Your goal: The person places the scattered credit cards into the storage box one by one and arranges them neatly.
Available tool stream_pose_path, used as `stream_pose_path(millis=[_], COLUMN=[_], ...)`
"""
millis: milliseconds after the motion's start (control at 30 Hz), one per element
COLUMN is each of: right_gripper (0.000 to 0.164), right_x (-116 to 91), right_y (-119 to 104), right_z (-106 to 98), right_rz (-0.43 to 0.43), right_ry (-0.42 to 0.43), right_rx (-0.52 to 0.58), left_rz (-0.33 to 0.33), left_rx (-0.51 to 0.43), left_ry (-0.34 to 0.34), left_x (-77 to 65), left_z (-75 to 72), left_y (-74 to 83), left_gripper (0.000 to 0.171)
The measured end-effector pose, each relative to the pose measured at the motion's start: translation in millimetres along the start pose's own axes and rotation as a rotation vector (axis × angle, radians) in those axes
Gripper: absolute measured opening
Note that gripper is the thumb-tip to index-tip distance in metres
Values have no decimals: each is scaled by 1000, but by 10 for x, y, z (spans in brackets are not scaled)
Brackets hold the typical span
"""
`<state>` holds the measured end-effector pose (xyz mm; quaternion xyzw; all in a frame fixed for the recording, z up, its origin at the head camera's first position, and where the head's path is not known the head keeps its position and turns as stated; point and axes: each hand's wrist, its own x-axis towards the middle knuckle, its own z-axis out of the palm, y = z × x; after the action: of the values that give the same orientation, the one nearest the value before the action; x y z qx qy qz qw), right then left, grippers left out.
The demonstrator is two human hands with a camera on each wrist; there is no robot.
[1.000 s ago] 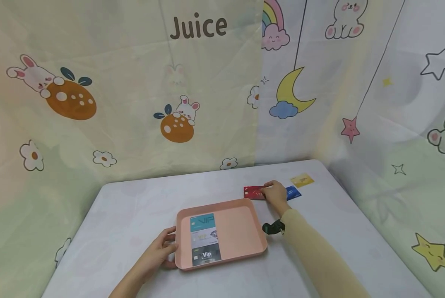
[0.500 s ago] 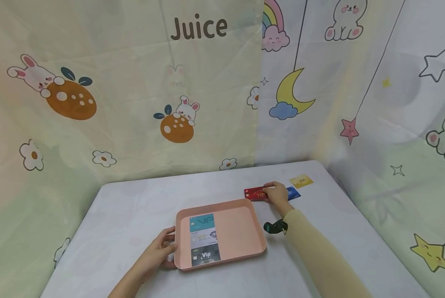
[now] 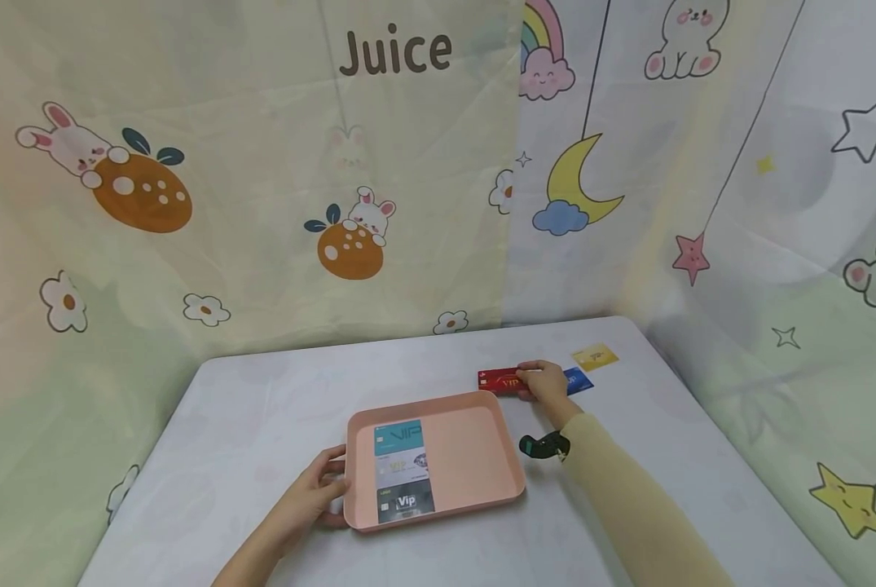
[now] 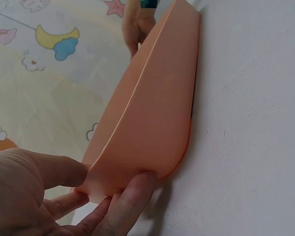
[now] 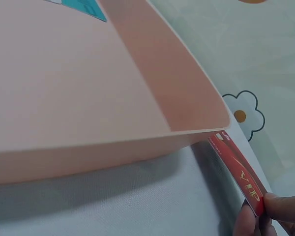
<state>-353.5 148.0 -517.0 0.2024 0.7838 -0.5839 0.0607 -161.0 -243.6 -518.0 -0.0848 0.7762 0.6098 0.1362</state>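
Note:
My right hand (image 3: 546,383) pinches the right end of a red VIP card (image 3: 499,381) just behind the tray's far right corner. In the right wrist view, the thumb (image 5: 282,207) lies on the printed face of this card, with fingertips under it. A blue card (image 3: 578,381) is partly hidden by that hand. My left hand (image 3: 313,492) rests against the pink tray (image 3: 474,456) at its left side, fingers and thumb touching the outer wall. Inside the tray's left part, a teal card (image 3: 398,438), a silver card (image 3: 401,467) and a black card (image 3: 404,501) form a column.
A gold card (image 3: 595,356) lies near the far right of the white table (image 3: 283,408). Patterned cloth walls (image 3: 261,163) rise behind the table and at its sides. The tray has a raised rim all round.
The right hand has drawn slightly nearer, and its fingertips now show under the red card's near edge. The left hand and tray stay in place.

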Motion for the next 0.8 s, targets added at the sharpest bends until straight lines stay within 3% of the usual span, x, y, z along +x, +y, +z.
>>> stream_pose_path(millis=[467,800], right_gripper=[34,36], right_x=[19,-80], right_y=[-19,-52], right_z=[-76,-147], right_rz=[-15,-40], right_ry=[-19,-29], right_rx=[18,40], left_rz=[5,5], left_rx=[-6,5], left_ry=[-9,7], left_x=[0,1], left_z=[-7,-4], left_y=[-10,-9], left_gripper=[65,64])
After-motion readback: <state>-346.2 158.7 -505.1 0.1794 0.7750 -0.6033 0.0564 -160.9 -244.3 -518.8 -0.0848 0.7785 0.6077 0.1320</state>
